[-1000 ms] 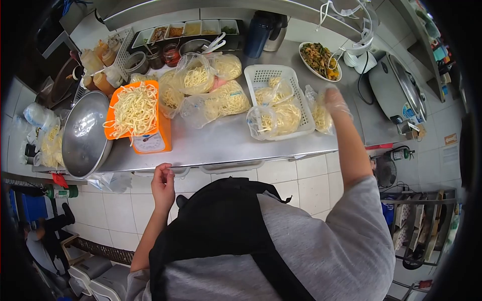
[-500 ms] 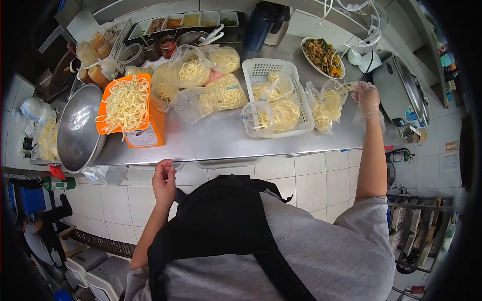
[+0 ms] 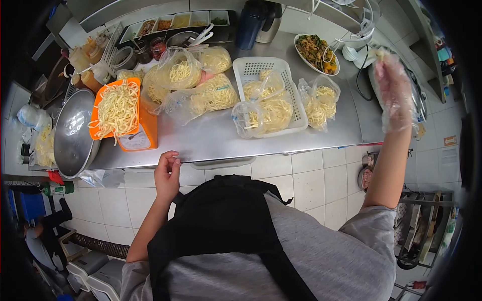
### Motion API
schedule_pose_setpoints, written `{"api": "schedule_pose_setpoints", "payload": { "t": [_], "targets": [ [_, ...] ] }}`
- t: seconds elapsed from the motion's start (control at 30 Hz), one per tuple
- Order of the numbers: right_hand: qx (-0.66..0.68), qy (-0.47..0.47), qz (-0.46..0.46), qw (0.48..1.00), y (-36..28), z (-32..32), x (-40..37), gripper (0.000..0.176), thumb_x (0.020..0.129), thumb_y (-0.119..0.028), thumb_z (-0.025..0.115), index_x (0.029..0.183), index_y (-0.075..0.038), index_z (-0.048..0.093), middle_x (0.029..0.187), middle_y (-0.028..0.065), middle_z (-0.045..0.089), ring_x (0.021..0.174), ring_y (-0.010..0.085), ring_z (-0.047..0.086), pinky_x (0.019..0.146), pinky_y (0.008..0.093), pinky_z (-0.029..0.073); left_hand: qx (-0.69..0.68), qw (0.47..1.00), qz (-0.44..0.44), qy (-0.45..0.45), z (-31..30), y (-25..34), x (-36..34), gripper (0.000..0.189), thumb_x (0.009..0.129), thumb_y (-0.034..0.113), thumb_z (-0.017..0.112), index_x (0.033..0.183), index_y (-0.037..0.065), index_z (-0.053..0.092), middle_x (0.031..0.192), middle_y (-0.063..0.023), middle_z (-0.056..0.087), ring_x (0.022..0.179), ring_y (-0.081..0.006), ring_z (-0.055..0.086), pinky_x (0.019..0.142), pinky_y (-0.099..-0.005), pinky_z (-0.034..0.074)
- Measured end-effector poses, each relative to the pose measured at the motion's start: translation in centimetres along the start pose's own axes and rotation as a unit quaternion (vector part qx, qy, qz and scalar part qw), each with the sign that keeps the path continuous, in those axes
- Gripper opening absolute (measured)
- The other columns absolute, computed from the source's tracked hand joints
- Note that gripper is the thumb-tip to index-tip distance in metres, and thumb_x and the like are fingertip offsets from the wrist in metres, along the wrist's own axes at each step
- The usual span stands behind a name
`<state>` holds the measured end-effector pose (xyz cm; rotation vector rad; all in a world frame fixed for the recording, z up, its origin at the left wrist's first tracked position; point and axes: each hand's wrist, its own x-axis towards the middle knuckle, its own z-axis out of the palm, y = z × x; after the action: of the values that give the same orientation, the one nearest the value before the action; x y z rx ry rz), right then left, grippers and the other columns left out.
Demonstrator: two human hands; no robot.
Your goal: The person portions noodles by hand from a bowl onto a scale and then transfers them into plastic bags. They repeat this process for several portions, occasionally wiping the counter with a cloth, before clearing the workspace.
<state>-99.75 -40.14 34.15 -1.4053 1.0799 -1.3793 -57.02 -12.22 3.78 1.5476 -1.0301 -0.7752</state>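
My left hand, bare and with its fingers curled in, is by the counter's front edge, below the orange scale. Nothing shows in it. Thick noodles heap over the scale's orange tray. My right hand, in a clear plastic glove, is raised at the right over the steel lid. Motion smears its fingers, and something pale at their tips is too blurred to name. Left of it lie small bags of noodles, beside a white basket holding more bagged noodles.
A large steel bowl is at the counter's left end. Larger noodle bags lie mid-counter. Behind are a plate of cooked food, a dark blue flask and condiment trays. A person's dark-clad leg shows lower left.
My right hand has moved up and right, away from the small noodle bags. My left hand has barely moved. The view has shifted slightly, so the counter items appear further left.
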Motion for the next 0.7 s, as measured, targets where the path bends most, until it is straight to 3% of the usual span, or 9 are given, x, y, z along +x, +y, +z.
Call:
{"api": "schedule_pose_setpoints", "payload": {
  "t": [0.1, 0.2, 0.33, 0.37, 0.47, 0.53, 0.6, 0.63, 0.7],
  "targets": [
    [0.031, -0.026, -0.043, 0.998, -4.7, 4.2, -0.9, 0.025, 0.098, -0.011, 0.060, 0.116, 0.005, 0.059, 0.098, 0.0090, 0.066, 0.085, 0.0109, 0.064, 0.076, 0.0190, 0.056, -0.011, 1.000, -0.002, 0.008, -0.3, 0.2, 0.1, 0.017, 0.096, 0.004, 0.058, 0.112, 0.007, 0.057, 0.077, 0.0043, 0.053, 0.068, -0.0040, 0.048, 0.062, -0.0213, 0.041],
    [0.083, -0.198, -0.093, 0.972, -7.4, 7.7, -0.1, 0.027, 0.099, -0.010, 0.057, 0.120, 0.008, 0.056, 0.101, 0.0110, 0.066, 0.090, 0.0128, 0.066, 0.083, 0.0200, 0.058, -0.026, 0.999, -0.002, 0.035, -1.3, 0.7, 0.3, 0.017, 0.096, 0.003, 0.058, 0.112, 0.007, 0.058, 0.077, 0.0043, 0.053, 0.068, -0.0041, 0.048, 0.062, -0.0214, 0.041],
    [0.133, -0.190, -0.076, 0.970, -8.8, 18.2, -2.8, 0.029, 0.099, -0.011, 0.056, 0.118, 0.010, 0.057, 0.105, 0.0153, 0.067, 0.091, 0.0181, 0.067, 0.079, 0.0256, 0.059, -0.030, 0.993, 0.046, 0.109, -4.4, 2.1, 0.2, 0.018, 0.095, 0.001, 0.058, 0.112, 0.005, 0.058, 0.081, 0.0029, 0.056, 0.071, -0.0045, 0.053, 0.065, -0.0213, 0.045],
    [0.103, -0.239, -0.112, 0.959, -9.8, 24.4, -7.6, 0.032, 0.093, -0.016, 0.064, 0.118, 0.004, 0.060, 0.101, 0.0154, 0.068, 0.088, 0.0204, 0.067, 0.079, 0.0295, 0.055, -0.020, 0.990, 0.054, 0.127, -5.3, 2.3, 0.1, 0.018, 0.095, 0.001, 0.058, 0.112, 0.004, 0.058, 0.083, 0.0017, 0.057, 0.071, -0.0046, 0.054, 0.064, -0.0212, 0.045],
    [0.047, -0.428, -0.161, 0.888, -5.2, 29.8, -4.9, 0.027, 0.097, -0.018, 0.061, 0.112, 0.005, 0.064, 0.101, 0.0139, 0.068, 0.086, 0.0178, 0.067, 0.077, 0.0283, 0.057, 0.028, 0.980, 0.082, 0.180, -8.8, 2.3, 0.4, 0.019, 0.095, 0.003, 0.059, 0.113, 0.004, 0.057, 0.093, -0.0010, 0.056, 0.078, -0.0068, 0.052, 0.068, -0.0219, 0.043],
    [-0.047, -0.434, -0.137, 0.889, -3.3, 35.3, -8.5, 0.025, 0.097, -0.025, 0.062, 0.105, -0.002, 0.069, 0.099, 0.0114, 0.069, 0.082, 0.0166, 0.068, 0.077, 0.0303, 0.057, 0.064, 0.971, 0.101, 0.205, -11.1, 2.8, 1.2, 0.020, 0.095, 0.005, 0.060, 0.115, 0.005, 0.056, 0.100, -0.0025, 0.055, 0.085, -0.0090, 0.051, 0.073, -0.0227, 0.041],
    [-0.124, -0.460, -0.105, 0.873, 1.1, 40.2, -10.2, 0.024, 0.095, -0.025, 0.062, 0.106, -0.005, 0.069, 0.100, 0.0125, 0.069, 0.089, 0.0221, 0.068, 0.083, 0.0355, 0.056, 0.312, 0.880, 0.203, 0.296, -13.0, 4.9, 2.8, 0.050, 0.086, 0.016, 0.074, 0.129, 0.005, 0.051, 0.128, -0.0136, 0.050, 0.114, -0.0245, 0.050, 0.091, -0.0354, 0.042],
    [-0.224, -0.426, -0.238, 0.843, 6.0, 43.0, -10.6, 0.021, 0.090, -0.019, 0.062, 0.100, -0.002, 0.070, 0.093, 0.0139, 0.070, 0.086, 0.0239, 0.069, 0.082, 0.0374, 0.055, 0.302, 0.886, 0.209, 0.283, -13.4, 5.8, 3.3, 0.050, 0.086, 0.016, 0.074, 0.129, 0.005, 0.051, 0.128, -0.0136, 0.050, 0.114, -0.0245, 0.050, 0.091, -0.0354, 0.042],
    [-0.273, -0.315, -0.408, 0.812, 10.3, 45.4, -12.8, 0.018, 0.084, -0.010, 0.062, 0.096, 0.000, 0.069, 0.093, 0.0173, 0.069, 0.090, 0.0282, 0.069, 0.083, 0.0399, 0.054, 0.378, 0.861, 0.239, 0.243, -13.4, 6.9, 4.9, 0.088, 0.072, 0.031, 0.086, 0.144, 0.009, 0.040, 0.150, -0.0226, 0.029, 0.138, -0.0427, 0.029, 0.111, -0.0537, 0.025]
  ]
}}
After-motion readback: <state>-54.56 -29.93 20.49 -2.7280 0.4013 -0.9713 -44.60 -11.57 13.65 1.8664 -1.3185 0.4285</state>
